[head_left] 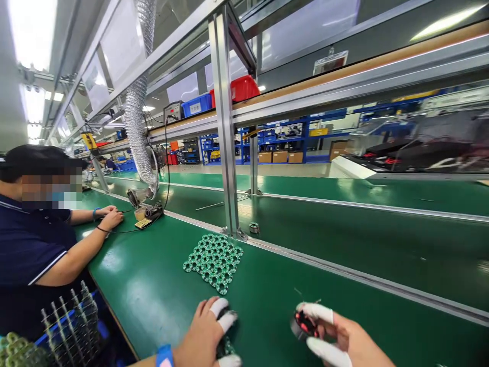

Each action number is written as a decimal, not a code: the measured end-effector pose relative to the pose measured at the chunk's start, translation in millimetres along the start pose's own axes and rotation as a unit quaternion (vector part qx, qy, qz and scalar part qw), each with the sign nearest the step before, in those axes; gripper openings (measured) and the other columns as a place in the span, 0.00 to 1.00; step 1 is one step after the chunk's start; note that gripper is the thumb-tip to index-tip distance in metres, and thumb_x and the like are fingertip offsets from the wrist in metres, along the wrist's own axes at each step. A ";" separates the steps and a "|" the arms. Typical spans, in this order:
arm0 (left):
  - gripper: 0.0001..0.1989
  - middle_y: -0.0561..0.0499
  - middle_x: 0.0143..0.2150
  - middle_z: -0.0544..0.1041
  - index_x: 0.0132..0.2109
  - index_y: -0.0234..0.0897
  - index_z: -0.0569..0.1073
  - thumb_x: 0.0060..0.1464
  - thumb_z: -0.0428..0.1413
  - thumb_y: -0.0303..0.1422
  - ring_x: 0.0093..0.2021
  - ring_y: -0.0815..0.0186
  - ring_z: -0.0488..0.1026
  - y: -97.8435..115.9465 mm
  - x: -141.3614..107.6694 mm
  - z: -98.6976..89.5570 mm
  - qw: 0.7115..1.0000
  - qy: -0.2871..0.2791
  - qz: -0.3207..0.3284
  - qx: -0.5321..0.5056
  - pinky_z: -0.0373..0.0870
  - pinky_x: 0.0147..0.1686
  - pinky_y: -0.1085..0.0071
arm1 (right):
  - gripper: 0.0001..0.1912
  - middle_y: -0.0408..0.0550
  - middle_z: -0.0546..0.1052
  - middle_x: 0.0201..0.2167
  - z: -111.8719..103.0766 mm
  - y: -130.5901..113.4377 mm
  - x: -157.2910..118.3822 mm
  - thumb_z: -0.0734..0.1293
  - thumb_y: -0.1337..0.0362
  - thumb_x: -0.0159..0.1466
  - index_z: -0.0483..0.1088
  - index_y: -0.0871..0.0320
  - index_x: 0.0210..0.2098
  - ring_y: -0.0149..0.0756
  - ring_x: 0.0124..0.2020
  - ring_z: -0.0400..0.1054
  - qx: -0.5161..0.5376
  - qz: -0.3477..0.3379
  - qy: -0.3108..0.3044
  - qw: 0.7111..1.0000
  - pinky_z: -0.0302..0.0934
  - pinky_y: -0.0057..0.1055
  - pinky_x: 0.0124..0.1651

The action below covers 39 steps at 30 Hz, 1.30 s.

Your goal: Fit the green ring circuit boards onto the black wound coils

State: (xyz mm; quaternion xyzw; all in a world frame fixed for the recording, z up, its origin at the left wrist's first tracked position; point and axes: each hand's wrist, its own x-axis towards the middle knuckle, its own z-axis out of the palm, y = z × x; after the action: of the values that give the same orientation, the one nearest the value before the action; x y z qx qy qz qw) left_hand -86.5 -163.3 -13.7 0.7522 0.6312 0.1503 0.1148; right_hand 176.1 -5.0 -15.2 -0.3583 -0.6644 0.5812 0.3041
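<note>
White finger cots cover fingertips on both hands. My right hand point(340, 336) pinches a small round motor part point(301, 325) between thumb and fingers, above the green tabletop. The part has a dark grey rim and red and black inside; blur hides its detail. Low in the middle, my left hand point(206, 331) curls its fingers round a dark and greenish thing point(226, 346), mostly hidden under the fingers. Just beyond this hand, a flat cluster of green ring-shaped circuit boards point(216, 259) lies on the table.
A metal post point(225, 127) rises behind the ring boards. One small round part point(254, 228) stands near its foot. A co-worker point(34, 244) sits at left, by a soldering stand point(147, 211) under a silver duct point(136, 122). A blue crate point(61, 326) with racks stands lower left.
</note>
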 end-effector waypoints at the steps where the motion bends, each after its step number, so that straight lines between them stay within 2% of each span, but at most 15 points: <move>1: 0.33 0.39 0.61 0.59 0.60 0.42 0.59 0.49 0.55 0.48 0.61 0.45 0.54 11.7 18.5 3.3 0.999 -0.012 0.028 -0.011 0.49 0.58 0.46 | 0.26 0.55 0.77 0.32 -9.6 -12.1 -0.9 0.73 0.56 0.40 0.74 0.59 0.38 0.43 0.28 0.69 0.019 0.005 0.007 1.000 0.62 0.28 0.19; 6: 0.32 0.43 0.59 0.61 0.59 0.45 0.60 0.48 0.57 0.45 0.60 0.46 0.54 75.1 136.2 37.2 0.986 -0.018 0.143 -0.081 0.45 0.58 0.42 | 0.23 0.56 0.77 0.37 -41.5 -53.5 -7.8 0.74 0.59 0.41 0.74 0.57 0.37 0.47 0.34 0.71 0.043 -0.041 0.058 0.997 0.67 0.32 0.24; 9: 0.30 0.45 0.61 0.60 0.56 0.45 0.64 0.43 0.59 0.34 0.62 0.47 0.51 101.1 196.6 51.1 0.970 -0.006 0.182 -0.159 0.39 0.59 0.42 | 0.19 0.53 0.76 0.34 -40.4 -51.4 -10.4 0.73 0.61 0.43 0.72 0.58 0.35 0.44 0.34 0.71 0.016 -0.063 0.057 0.996 0.68 0.34 0.32; 11: 0.27 0.46 0.60 0.62 0.52 0.42 0.68 0.41 0.57 0.27 0.61 0.51 0.53 102.7 217.5 48.6 0.963 0.021 0.158 -0.220 0.40 0.61 0.48 | 0.18 0.50 0.75 0.31 -35.2 -44.1 -12.0 0.72 0.62 0.45 0.70 0.58 0.36 0.41 0.31 0.69 -0.021 -0.057 0.057 0.997 0.67 0.32 0.31; 14: 0.21 0.45 0.48 0.72 0.45 0.35 0.73 0.42 0.48 0.19 0.51 0.59 0.66 82.3 214.7 34.4 0.954 0.043 0.073 -0.288 0.57 0.56 0.60 | 0.15 0.45 0.73 0.27 -23.4 -33.6 -14.7 0.69 0.64 0.47 0.67 0.58 0.35 0.34 0.26 0.66 -0.117 -0.034 0.087 0.989 0.63 0.29 0.28; 16: 0.21 0.46 0.40 0.74 0.42 0.32 0.73 0.40 0.47 0.18 0.42 0.62 0.70 64.5 197.0 26.3 0.950 0.011 0.061 -0.307 0.66 0.46 0.65 | 0.12 0.42 0.72 0.25 -11.9 -28.3 -14.2 0.68 0.67 0.47 0.66 0.58 0.32 0.33 0.24 0.65 -0.189 -0.002 0.113 0.975 0.61 0.29 0.29; 19: 0.26 0.49 0.39 0.72 0.46 0.33 0.70 0.34 0.56 0.20 0.36 0.64 0.68 50.8 167.8 23.1 0.943 -0.081 0.073 -0.313 0.67 0.36 0.70 | 0.11 0.41 0.70 0.23 8.1 -19.7 -7.9 0.68 0.70 0.45 0.65 0.59 0.29 0.33 0.25 0.64 -0.235 0.053 0.152 0.959 0.60 0.29 0.29; 21: 0.26 0.49 0.39 0.70 0.44 0.33 0.69 0.32 0.63 0.25 0.37 0.63 0.66 51.2 156.6 25.5 0.950 -0.084 0.068 -0.294 0.66 0.36 0.69 | 0.12 0.42 0.70 0.24 17.9 -11.9 -2.9 0.68 0.69 0.45 0.64 0.59 0.30 0.33 0.25 0.65 -0.186 0.061 0.158 0.968 0.60 0.28 0.27; 24: 0.18 0.49 0.38 0.70 0.40 0.33 0.70 0.38 0.63 0.29 0.38 0.62 0.66 54.6 155.4 28.4 0.957 -0.047 0.063 -0.280 0.65 0.39 0.68 | 0.13 0.42 0.70 0.25 17.4 -0.2 -1.7 0.65 0.69 0.48 0.64 0.59 0.35 0.33 0.25 0.67 -0.074 0.043 0.108 0.990 0.61 0.26 0.23; 28: 0.28 0.47 0.48 0.71 0.52 0.37 0.67 0.40 0.59 0.22 0.47 0.60 0.67 51.0 163.5 24.0 0.940 -0.088 0.087 -0.318 0.62 0.51 0.64 | 0.18 0.47 0.71 0.32 -3.4 0.8 -10.3 0.61 0.73 0.48 0.65 0.59 0.40 0.35 0.31 0.68 -0.143 0.005 0.133 0.981 0.65 0.28 0.28; 30: 0.32 0.47 0.52 0.70 0.56 0.38 0.64 0.41 0.57 0.21 0.51 0.59 0.66 48.8 164.7 21.7 0.933 -0.107 0.097 -0.330 0.59 0.55 0.63 | 0.26 0.53 0.70 0.43 -9.8 -5.8 -12.8 0.63 0.73 0.49 0.63 0.58 0.49 0.39 0.40 0.67 -0.238 -0.056 0.134 0.960 0.67 0.32 0.35; 32: 0.31 0.46 0.52 0.70 0.56 0.38 0.64 0.42 0.57 0.22 0.51 0.59 0.66 48.2 164.2 22.0 0.931 -0.108 0.112 -0.330 0.60 0.54 0.63 | 0.28 0.54 0.69 0.48 -10.3 -13.1 -12.3 0.65 0.73 0.52 0.62 0.56 0.52 0.40 0.43 0.65 -0.342 -0.137 0.084 0.926 0.66 0.35 0.41; 35: 0.24 0.46 0.48 0.72 0.50 0.36 0.68 0.42 0.58 0.22 0.47 0.60 0.67 49.3 163.6 25.1 0.941 -0.092 0.122 -0.301 0.63 0.50 0.64 | 0.11 0.50 0.74 0.35 -7.3 -19.2 -9.1 0.60 0.71 0.61 0.71 0.57 0.40 0.38 0.34 0.66 -0.469 -0.252 0.019 0.846 0.64 0.33 0.33; 37: 0.19 0.48 0.44 0.73 0.46 0.37 0.71 0.44 0.58 0.22 0.44 0.61 0.68 50.6 164.0 25.9 0.947 -0.091 0.129 -0.280 0.65 0.46 0.66 | 0.16 0.49 0.73 0.25 -6.9 -19.7 -8.4 0.54 0.72 0.65 0.72 0.58 0.32 0.37 0.28 0.64 -0.512 -0.314 0.010 0.800 0.61 0.31 0.28; 39: 0.16 0.49 0.42 0.73 0.44 0.37 0.72 0.45 0.57 0.22 0.42 0.62 0.68 51.9 164.5 24.4 0.948 -0.094 0.137 -0.270 0.65 0.44 0.67 | 0.20 0.49 0.72 0.24 -6.4 -18.8 -10.4 0.51 0.72 0.67 0.72 0.59 0.32 0.37 0.28 0.64 -0.534 -0.362 -0.007 0.764 0.61 0.31 0.29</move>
State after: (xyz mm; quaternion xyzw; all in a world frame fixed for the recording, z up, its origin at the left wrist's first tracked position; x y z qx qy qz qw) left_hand -4.0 -10.2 -4.2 0.7830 0.4442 0.2579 0.3508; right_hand 184.9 -11.3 4.5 -0.1918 -0.9496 -0.0184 0.2471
